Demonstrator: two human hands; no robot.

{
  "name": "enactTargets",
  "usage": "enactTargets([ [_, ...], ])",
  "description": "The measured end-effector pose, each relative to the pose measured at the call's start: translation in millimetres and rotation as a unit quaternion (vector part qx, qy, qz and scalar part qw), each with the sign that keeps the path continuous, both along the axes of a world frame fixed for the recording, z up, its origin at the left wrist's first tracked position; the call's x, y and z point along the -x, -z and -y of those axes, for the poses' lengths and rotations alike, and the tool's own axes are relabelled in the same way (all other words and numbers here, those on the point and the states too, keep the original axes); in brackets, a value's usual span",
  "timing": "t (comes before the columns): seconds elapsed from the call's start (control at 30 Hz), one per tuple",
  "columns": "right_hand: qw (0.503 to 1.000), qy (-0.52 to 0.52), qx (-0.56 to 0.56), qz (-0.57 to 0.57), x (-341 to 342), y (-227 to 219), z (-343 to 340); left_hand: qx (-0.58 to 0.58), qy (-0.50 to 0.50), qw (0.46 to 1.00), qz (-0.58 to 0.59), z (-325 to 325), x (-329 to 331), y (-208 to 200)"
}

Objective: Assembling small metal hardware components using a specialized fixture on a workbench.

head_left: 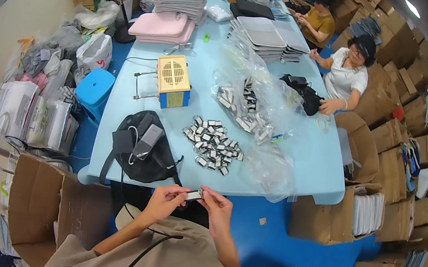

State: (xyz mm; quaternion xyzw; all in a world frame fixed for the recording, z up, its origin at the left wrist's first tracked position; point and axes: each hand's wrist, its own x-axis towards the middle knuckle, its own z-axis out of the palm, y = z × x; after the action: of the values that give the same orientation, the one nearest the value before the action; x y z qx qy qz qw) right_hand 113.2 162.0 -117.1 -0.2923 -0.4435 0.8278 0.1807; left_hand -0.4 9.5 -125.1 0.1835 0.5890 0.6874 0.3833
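Just off the near table edge, my left hand (164, 200) and my right hand (217, 207) pinch a small white rectangular piece (194, 194) with dark ends between them. On the table ahead lies a loose pile of similar small white-and-black pieces (214, 144). A clear plastic bag (258, 78) behind it holds more of them. Left of the pile sits a black drawstring bag (155, 166), with a grey power bank (149, 142) and a white cable on top. The finer details of the held piece are too small to make out.
A yellow-and-blue box (174, 82) with a grille stands on the light blue table (117, 99). Pink sleeves (161, 26) and grey sleeves (263, 32) are stacked farther back. Two people sit along the right side. Cardboard boxes (33, 216) flank me; a blue stool (94, 91) stands left.
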Motion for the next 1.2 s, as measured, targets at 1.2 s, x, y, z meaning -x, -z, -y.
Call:
enactTargets([
  [1.2, 0.952, -0.037, -0.301, -0.041, 65.0, -1.8, 40.9, -0.048, -0.052, 0.997, -0.001, 37.6, 46.8, -7.8],
])
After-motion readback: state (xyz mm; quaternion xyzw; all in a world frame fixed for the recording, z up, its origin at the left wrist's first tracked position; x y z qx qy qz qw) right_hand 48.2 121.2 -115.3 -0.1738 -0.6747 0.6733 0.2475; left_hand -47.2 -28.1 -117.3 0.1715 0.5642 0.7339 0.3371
